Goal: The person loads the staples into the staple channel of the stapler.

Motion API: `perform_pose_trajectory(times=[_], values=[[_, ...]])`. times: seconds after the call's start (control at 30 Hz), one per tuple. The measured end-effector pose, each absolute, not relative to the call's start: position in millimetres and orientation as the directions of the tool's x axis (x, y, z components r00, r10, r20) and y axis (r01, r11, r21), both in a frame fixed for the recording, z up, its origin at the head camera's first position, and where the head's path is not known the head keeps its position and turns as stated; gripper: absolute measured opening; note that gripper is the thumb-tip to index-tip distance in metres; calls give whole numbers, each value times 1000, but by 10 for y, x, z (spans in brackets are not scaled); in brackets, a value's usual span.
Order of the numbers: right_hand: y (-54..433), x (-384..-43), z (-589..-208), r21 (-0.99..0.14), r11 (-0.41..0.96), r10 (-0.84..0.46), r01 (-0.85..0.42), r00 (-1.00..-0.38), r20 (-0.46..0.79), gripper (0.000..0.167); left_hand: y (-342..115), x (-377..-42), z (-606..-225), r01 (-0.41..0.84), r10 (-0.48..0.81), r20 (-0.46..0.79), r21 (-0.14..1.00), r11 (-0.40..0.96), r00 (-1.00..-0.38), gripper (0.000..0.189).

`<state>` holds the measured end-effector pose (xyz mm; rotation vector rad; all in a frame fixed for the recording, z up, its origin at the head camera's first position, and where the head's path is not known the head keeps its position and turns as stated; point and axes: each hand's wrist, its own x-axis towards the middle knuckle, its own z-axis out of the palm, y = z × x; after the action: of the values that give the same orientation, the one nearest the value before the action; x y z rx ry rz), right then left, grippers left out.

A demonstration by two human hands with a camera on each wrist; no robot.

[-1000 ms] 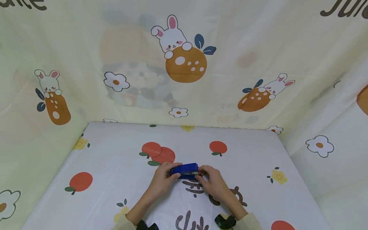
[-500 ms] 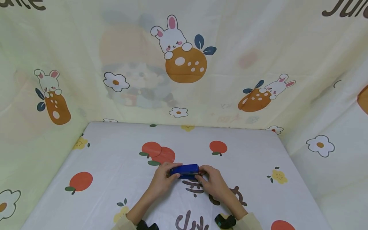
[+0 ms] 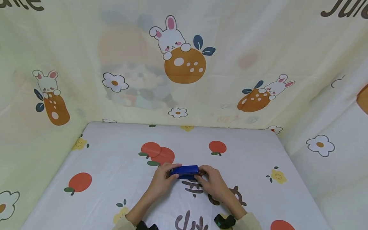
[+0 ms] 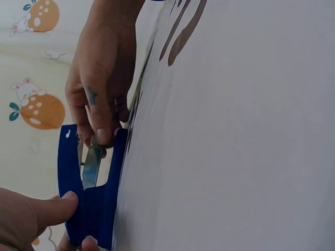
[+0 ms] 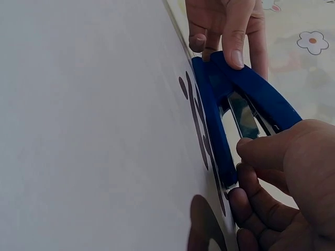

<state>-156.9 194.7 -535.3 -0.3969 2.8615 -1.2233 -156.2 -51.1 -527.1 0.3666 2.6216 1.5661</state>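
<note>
A blue stapler (image 3: 185, 171) rests on the table between both hands, its top arm raised off the base. My left hand (image 3: 163, 178) grips the hinged end, the thumb on one side and fingers on the other. At the front end, my right hand (image 3: 213, 181) pinches the metal staple magazine (image 5: 243, 114) with thumb and fingers. In the left wrist view the magazine stands apart from both the top arm (image 4: 69, 172) and the base (image 4: 116, 175). Whether staples lie inside cannot be seen.
A white cloth (image 3: 247, 166) printed with apples, flowers and dark lettering covers the table. Pale curtains (image 3: 138, 95) with rabbit prints hang behind and at both sides. Each wrist wears a black strap or mount, such as the right mount (image 3: 225, 221).
The stapler's top arm has tipped down slightly at its right end, and less of the metal magazine shows from the head view. Both hands stay almost in place.
</note>
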Motion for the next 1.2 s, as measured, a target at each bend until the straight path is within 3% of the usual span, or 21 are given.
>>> perform_pose_trajectory(times=[1.2], values=[[1950,-1573,-5351,-715,657,-235,-238,-966,106,19,-498,-1558,-5279,171,241,62,870,462,-969,37]])
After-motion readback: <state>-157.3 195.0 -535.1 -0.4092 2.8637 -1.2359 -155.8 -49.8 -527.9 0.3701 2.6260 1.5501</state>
